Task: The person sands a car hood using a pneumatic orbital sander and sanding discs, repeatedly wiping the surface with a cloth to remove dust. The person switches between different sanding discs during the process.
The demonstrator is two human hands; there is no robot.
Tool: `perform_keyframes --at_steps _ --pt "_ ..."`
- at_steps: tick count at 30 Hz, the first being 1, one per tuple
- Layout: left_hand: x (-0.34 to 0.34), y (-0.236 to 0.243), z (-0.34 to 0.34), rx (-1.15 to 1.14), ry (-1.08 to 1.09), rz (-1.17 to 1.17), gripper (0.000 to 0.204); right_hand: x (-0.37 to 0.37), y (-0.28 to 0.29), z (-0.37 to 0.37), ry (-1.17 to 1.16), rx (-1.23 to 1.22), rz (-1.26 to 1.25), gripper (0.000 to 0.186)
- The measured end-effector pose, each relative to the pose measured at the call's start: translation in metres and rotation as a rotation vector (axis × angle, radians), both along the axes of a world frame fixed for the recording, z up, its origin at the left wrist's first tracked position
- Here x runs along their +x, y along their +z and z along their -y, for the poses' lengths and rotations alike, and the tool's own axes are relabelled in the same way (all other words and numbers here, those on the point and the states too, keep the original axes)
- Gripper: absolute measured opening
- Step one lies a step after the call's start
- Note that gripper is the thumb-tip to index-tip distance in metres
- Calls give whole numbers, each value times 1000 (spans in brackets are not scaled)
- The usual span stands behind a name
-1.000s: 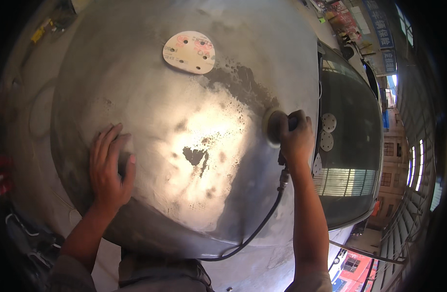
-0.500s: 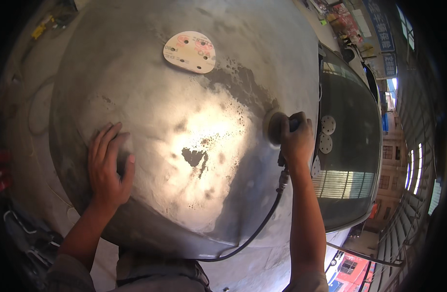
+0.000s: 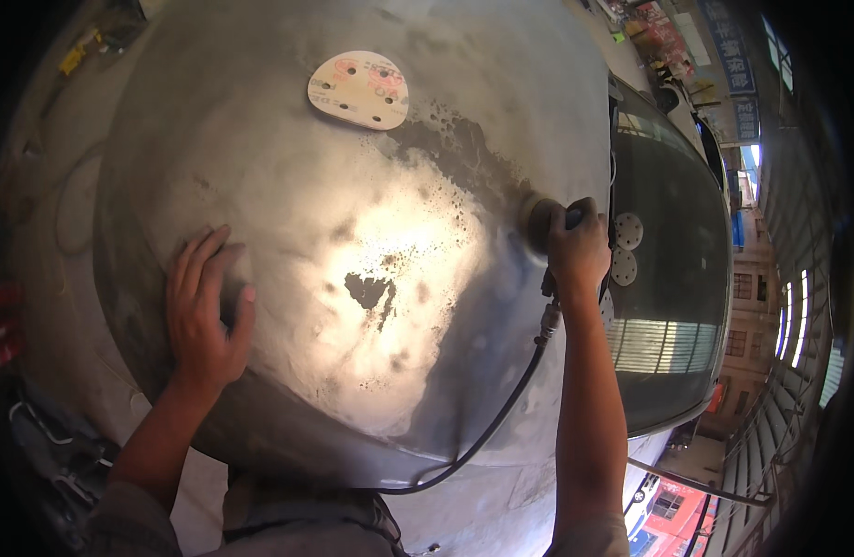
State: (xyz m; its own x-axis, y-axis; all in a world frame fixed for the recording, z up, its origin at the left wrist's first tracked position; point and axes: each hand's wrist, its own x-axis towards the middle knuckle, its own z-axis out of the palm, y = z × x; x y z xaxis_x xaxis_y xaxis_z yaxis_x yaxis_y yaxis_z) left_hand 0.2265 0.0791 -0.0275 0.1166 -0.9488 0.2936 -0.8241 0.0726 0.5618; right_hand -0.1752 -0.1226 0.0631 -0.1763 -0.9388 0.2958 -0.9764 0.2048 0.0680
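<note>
My right hand (image 3: 581,249) grips a round pneumatic sander (image 3: 542,221) with a black hose (image 3: 490,429); its pad rests on the sanded car hood (image 3: 287,195) near the windshield edge. My left hand (image 3: 207,306) lies on the left part of the hood, fingers stretched and slightly apart, holding nothing. An oval, perforated sanding disc (image 3: 357,91) lies on the hood beyond both hands. The hood has dull grey and pale, mottled sanded patches with dark spots.
The windshield (image 3: 673,269) on the right carries more perforated discs (image 3: 624,265). A cable loops on the floor at the left, near red objects (image 3: 4,320) and some yellow items (image 3: 74,56). A building, a roof frame and another white car appear at the right rim.
My right hand and the sander have moved right, toward the windshield, and slightly up in the picture. My left hand stays in place on the hood, with the whole view shifted slightly.
</note>
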Motion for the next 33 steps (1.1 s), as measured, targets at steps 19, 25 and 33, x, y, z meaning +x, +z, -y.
perform_keyframes --at_steps 19,25,33 --pt "2 -2 -2 2 8 26 41 11 0 -2 26 37 30 31" --pt "1 -1 -3 -1 2 29 41 18 3 16 33 38 24 32" --pt "0 -4 -8 7 16 25 40 19 -2 -4 76 25 39 31"
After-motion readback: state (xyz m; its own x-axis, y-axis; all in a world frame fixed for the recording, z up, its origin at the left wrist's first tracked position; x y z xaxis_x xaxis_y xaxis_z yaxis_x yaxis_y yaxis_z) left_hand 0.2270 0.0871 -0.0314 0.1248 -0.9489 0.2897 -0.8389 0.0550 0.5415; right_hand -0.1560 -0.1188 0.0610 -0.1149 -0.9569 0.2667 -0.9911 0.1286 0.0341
